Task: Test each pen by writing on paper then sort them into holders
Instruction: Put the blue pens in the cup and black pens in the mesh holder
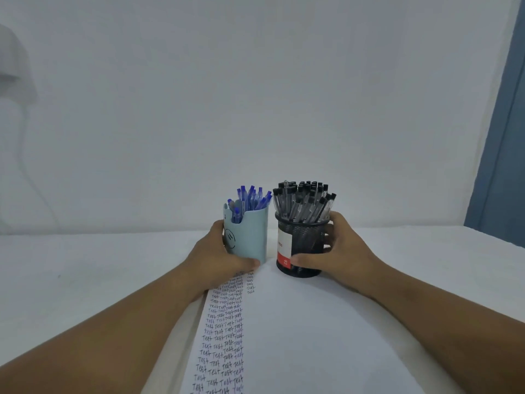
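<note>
At frame centre, the left hand (224,253) grasps the blue holder (250,237) of blue pens and the right hand (336,248) the black mesh holder (302,245) of black pens, both standing beyond the written paper (284,322), apparently steadied with sorting finished.

Stretching across the lower half, a flat white tabletop (85,268), meeting a plain pale grey-white wall (255,81) along a straight seam behind. Running down the right edge, a tall blue-grey vertical panel (500,155), door or curtain hard to tell, ending just above the tabletop. Showing faintly at the far left, a blurred white rounded shape (14,66) against the wall, with a thin pale cord (31,172) trailing down from it, too washed out to identify.
</note>
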Motion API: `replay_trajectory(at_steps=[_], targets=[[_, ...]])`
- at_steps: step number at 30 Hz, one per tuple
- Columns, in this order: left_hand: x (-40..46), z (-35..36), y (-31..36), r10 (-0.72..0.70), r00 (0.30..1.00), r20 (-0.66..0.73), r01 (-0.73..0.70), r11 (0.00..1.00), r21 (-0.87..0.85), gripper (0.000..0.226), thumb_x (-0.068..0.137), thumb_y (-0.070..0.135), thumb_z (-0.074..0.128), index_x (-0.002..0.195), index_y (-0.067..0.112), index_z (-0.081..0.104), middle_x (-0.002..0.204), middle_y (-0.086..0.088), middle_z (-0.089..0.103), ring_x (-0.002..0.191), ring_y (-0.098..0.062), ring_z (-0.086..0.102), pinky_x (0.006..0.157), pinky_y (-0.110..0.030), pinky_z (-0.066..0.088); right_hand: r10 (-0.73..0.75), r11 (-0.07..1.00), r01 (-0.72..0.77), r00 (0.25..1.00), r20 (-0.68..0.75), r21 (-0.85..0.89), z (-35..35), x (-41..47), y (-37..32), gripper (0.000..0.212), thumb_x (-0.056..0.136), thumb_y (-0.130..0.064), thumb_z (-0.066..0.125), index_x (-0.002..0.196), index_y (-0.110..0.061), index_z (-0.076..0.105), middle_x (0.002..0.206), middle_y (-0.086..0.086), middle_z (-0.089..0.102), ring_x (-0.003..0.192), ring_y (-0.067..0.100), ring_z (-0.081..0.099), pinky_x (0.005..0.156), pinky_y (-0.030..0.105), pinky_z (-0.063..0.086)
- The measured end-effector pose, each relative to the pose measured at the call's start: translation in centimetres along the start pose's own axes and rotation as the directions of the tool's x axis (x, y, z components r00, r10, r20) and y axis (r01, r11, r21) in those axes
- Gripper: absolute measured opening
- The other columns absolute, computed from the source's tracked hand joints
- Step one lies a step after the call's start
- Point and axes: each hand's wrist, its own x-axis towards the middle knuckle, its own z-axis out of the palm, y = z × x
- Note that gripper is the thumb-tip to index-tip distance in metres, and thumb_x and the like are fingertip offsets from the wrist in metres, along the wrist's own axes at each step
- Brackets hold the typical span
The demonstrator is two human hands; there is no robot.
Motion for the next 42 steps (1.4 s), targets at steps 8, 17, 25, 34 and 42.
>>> replay_trajectory(at_steps=[8,17,25,34,42], targets=[[-0.3,0.4,0.9,0.064,0.993,-0.102,-0.062,0.998,0.015,0.083,0.06,0.036,0.095,0.13,0.031,0.049,0.113,0.013,0.064,0.098,0.0,0.061,0.066,-0.015,0.043,-0.032,0.999,0.032,0.999,-0.005,0.009,-0.5,0.0,0.3,0.061,0.063,-0.024,0.095,0.115,-0.029,0.064,0.108,-0.01,0.073,0.088,0.005,0.071,0.072,0.025,0.058],[-0.5,0.1,0.8,-0.026,0.999,0.041,0.022,0.997,0.078,0.101,0.046,0.048,0.088,0.133,0.038,0.038,0.115,0.01,0.065,0.104,-0.013,0.066,0.095,-0.043,0.055,-0.006,0.998,0.006,1.0,0.002,0.065,-0.7,0.3,0.9,0.065,0.066,-0.023,0.094,0.122,-0.026,0.062,0.113,-0.007,0.072,0.091,0.01,0.074,0.079,0.031,0.06],[-1.5,-0.2,0.9,0.005,1.0,0.031,-0.008,0.992,0.128,0.087,0.067,0.033,0.093,0.132,0.034,0.035,0.108,0.007,0.059,0.095,-0.007,0.061,0.074,-0.025,0.048,0.055,0.998,-0.056,0.996,0.075,0.01,-0.9,0.2,0.7,0.086,0.061,-0.018,0.091,0.135,-0.027,0.048,0.11,-0.007,0.072,0.097,0.008,0.071,0.086,0.031,0.057],[-1.4,-0.1,0.7,0.039,0.999,0.025,-0.042,0.992,0.115,0.085,0.065,0.034,0.094,0.132,0.033,0.042,0.113,0.009,0.062,0.1,-0.001,0.06,0.076,-0.021,0.047,0.053,0.998,-0.054,0.997,0.059,0.018,-0.7,-0.1,0.6,0.091,0.054,-0.028,0.089,0.135,-0.028,0.047,0.11,-0.008,0.071,0.097,0.007,0.07,0.089,0.034,0.058],[-0.8,0.0,0.1,0.014,0.997,0.079,-0.023,0.993,0.112,0.089,0.065,0.039,0.093,0.138,0.036,0.043,0.124,0.01,0.062,0.113,-0.007,0.06,0.094,-0.03,0.049,0.025,0.99,-0.026,1.0,-0.013,-0.138,0.0,-0.7,-0.6,0.086,0.056,-0.045,0.096,0.128,-0.036,0.05,0.118,-0.021,0.062,0.096,-0.003,0.063,0.079,0.021,0.049]])
